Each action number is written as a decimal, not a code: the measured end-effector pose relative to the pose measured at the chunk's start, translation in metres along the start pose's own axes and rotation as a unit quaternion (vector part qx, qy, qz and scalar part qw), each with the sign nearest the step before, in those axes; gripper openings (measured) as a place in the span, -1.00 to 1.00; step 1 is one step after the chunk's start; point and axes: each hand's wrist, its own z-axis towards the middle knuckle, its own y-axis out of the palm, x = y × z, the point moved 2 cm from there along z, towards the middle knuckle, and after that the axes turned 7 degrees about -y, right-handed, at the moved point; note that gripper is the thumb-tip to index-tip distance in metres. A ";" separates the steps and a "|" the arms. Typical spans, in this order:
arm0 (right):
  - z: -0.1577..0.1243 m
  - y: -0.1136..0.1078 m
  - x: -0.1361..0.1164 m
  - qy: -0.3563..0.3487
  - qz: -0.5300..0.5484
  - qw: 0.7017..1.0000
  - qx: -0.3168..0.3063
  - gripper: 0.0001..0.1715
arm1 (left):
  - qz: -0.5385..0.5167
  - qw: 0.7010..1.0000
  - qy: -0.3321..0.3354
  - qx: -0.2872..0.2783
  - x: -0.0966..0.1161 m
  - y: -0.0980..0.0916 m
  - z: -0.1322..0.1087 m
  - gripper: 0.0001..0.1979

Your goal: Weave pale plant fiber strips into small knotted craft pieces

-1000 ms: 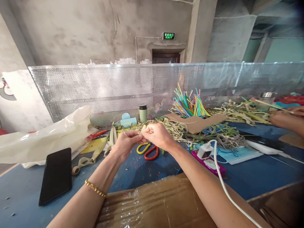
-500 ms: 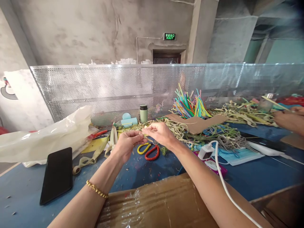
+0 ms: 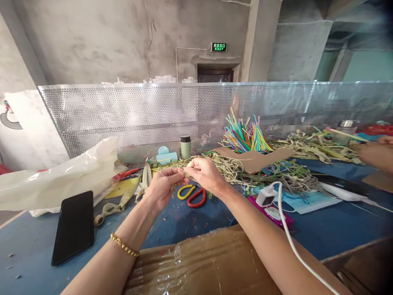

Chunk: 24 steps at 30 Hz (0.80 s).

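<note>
My left hand (image 3: pixel 164 184) and my right hand (image 3: pixel 204 174) meet above the blue table (image 3: pixel 178 225), fingertips almost touching. Both are closed in a pinch on a thin pale strip, mostly hidden by the fingers; it resembles the dried plant strips (image 3: pixel 229 168) heaped behind. Just below them lie scissors with one yellow and one red handle loop (image 3: pixel 196 198), the blades out of sight. A gold bead bracelet (image 3: pixel 124 245) circles my left wrist.
Left are a black tablet (image 3: pixel 73 227) and a plastic bag (image 3: pixel 61 172). Behind stand a green bottle (image 3: pixel 185 148) and colourful pipe cleaners (image 3: pixel 245 137). A white charger (image 3: pixel 265 196) with its cable sits right, cardboard (image 3: pixel 199 266) in front. Another person's hand (image 3: pixel 376 153) works far right.
My fingers have shifted slightly at the strip, and less of it shows between the hands. At far right, the other person's hand and the stick in it have moved a little.
</note>
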 end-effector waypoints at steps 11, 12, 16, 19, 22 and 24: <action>-0.003 -0.001 0.001 0.016 0.004 0.999 -0.044 -0.85 | 0.004 1.000 -0.001 -0.018 -0.003 -0.002 0.003 -0.94; -0.002 -0.001 0.001 0.014 0.000 0.999 -0.045 -0.86 | -0.005 1.000 -0.011 -0.028 -0.003 -0.003 0.004 -0.94; -0.001 -0.003 0.003 0.012 0.010 0.999 -0.039 -0.88 | -0.050 0.997 -0.043 -0.050 -0.002 -0.004 0.006 -0.86; 0.000 -0.004 0.004 0.007 0.014 0.999 -0.029 -0.87 | -0.064 0.995 -0.041 -0.059 -0.002 -0.002 0.006 -0.78; 0.000 -0.004 0.003 0.006 -0.003 0.999 -0.033 -0.87 | -0.033 0.996 -0.041 -0.077 -0.003 0.000 0.004 -0.77; 0.000 -0.004 0.002 0.007 -0.026 0.999 -0.033 -0.86 | 0.001 0.995 -0.038 -0.089 -0.004 0.001 0.003 -0.81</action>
